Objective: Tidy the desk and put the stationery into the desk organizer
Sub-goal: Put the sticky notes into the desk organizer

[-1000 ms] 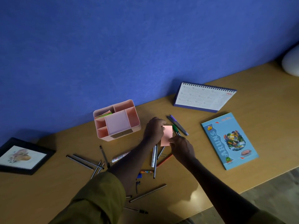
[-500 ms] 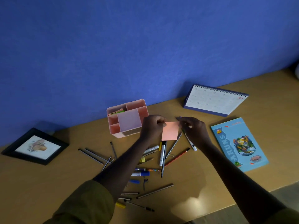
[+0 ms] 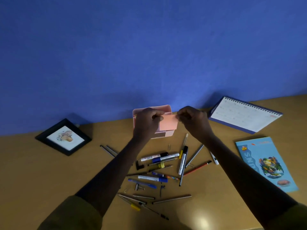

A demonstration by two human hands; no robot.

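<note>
While only the head view is given, both hands are shown plainly in it: the pink sticky note (image 3: 168, 123) is pinched at its upper left corner between the curled thumb and fingers of the left hand (image 3: 147, 121), and at its upper right corner in the same way by the right hand (image 3: 193, 121). The note is held in the air just in front of the pink desk organizer (image 3: 167, 107), whose compartments are largely hidden behind it, so the slot aimed at cannot be told. Pens and markers (image 3: 166, 161) are seen scattered on the desk (image 3: 49, 180) below. A slip at release is judged possible: the thin sheet could be buckled against a divider, or be kept stuck to a fingertip by its adhesive and dragged back out. The light organizer could also be nudged.
</note>
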